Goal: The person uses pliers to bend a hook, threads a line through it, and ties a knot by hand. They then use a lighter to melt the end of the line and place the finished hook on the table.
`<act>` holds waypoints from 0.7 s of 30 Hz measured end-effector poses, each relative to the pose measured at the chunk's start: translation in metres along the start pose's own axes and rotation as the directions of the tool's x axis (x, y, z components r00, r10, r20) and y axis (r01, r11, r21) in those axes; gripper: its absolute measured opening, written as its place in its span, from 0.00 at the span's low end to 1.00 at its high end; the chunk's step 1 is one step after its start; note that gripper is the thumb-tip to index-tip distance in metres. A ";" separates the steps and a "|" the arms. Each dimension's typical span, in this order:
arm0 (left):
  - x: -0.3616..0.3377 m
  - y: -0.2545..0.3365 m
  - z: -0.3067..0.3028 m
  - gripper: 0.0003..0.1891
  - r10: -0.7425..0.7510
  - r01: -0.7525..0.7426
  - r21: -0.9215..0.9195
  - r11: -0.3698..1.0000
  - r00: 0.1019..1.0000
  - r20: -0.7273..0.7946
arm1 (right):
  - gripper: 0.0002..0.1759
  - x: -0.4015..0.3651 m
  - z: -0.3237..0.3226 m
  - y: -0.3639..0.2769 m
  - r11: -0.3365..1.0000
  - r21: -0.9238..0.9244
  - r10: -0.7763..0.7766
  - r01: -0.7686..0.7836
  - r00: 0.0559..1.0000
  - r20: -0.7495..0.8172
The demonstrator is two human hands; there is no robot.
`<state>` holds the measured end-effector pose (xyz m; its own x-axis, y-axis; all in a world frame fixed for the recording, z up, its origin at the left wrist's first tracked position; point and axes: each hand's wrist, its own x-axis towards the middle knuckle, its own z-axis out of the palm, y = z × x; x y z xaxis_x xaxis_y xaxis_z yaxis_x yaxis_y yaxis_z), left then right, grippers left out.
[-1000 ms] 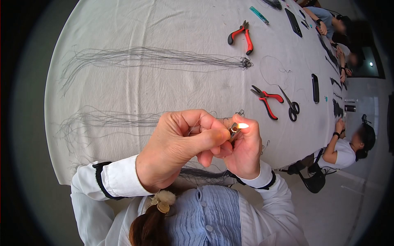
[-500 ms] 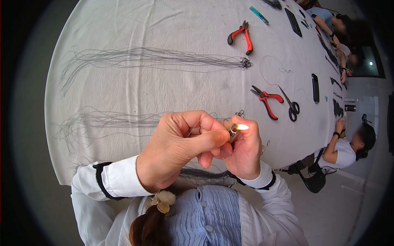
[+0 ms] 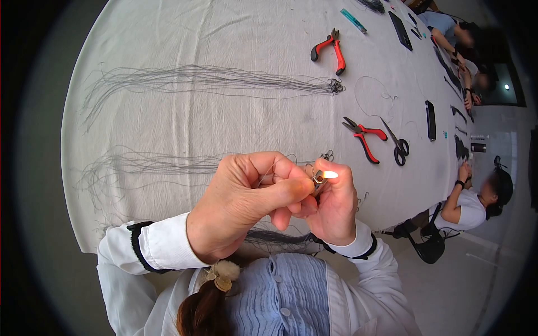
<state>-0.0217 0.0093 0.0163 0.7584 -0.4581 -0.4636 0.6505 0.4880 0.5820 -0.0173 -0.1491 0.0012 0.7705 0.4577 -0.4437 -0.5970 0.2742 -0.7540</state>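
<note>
My right hand (image 3: 334, 204) is closed around a lighter (image 3: 319, 180), its thumb up by the metal top. A small flame (image 3: 330, 175) burns there, pointing right. My left hand (image 3: 246, 199) pinches a thin dark thread (image 3: 268, 172) between thumb and forefinger, its fingertips right beside the lighter top. The thread's end near the flame is too small to make out. Behind my hands lies a bundle of dark threads (image 3: 162, 164), partly covered by them. A second thread bundle (image 3: 224, 78), knotted at its right end, stretches out farther back.
On the white cloth (image 3: 269, 123) lie red-handled pliers (image 3: 367, 137), scissors (image 3: 399, 147), other red-handled pliers (image 3: 332, 50), a teal cutter-like tool (image 3: 353, 21) and a black phone (image 3: 430, 120). Dark strands (image 3: 274, 238) hang at the near edge. Other people (image 3: 476, 204) sit along the right.
The flame shifts very slightly in shape and position. Both hands stay in place, with the lighter still lit.
</note>
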 end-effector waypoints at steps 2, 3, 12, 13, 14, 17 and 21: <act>0.000 -0.001 0.000 0.05 0.005 -0.005 -0.001 1.000 1.000 0.004 | 0.27 0.000 0.000 0.000 1.000 0.011 -0.007 0.007 1.000 0.011; 0.000 -0.001 0.000 0.05 0.009 -0.009 -0.004 1.000 1.000 0.001 | 0.27 -0.001 0.000 0.000 1.000 -0.014 -0.001 0.001 1.000 -0.002; -0.001 0.000 0.001 0.03 0.035 -0.033 0.039 0.999 0.999 -0.032 | 0.35 -0.001 -0.004 -0.006 0.941 0.122 -0.318 0.316 0.948 0.004; -0.001 -0.001 0.001 0.03 0.059 -0.057 0.053 0.997 0.998 -0.035 | 0.29 -0.005 -0.006 -0.011 0.958 -0.022 -0.288 0.288 0.957 -0.045; -0.001 -0.001 0.001 0.03 0.057 -0.055 0.055 0.997 0.998 -0.034 | 0.22 -0.009 -0.007 -0.015 0.955 -0.163 -0.266 0.248 0.959 -0.098; -0.002 -0.001 0.001 0.03 0.116 -0.110 0.172 0.979 0.993 -0.028 | 0.07 -0.014 -0.012 -0.021 0.963 -0.109 -0.257 0.247 0.963 -0.083; -0.001 -0.002 0.001 0.04 0.162 -0.150 0.231 0.961 0.986 -0.033 | 0.03 -0.015 -0.008 -0.022 0.953 -0.180 -0.264 0.245 0.961 -0.088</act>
<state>-0.0238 0.0083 0.0165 0.8545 -0.3485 -0.3852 0.5025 0.3662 0.7832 -0.0143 -0.1691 0.0206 0.9172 0.2930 -0.2700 -0.3397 0.2212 -0.9141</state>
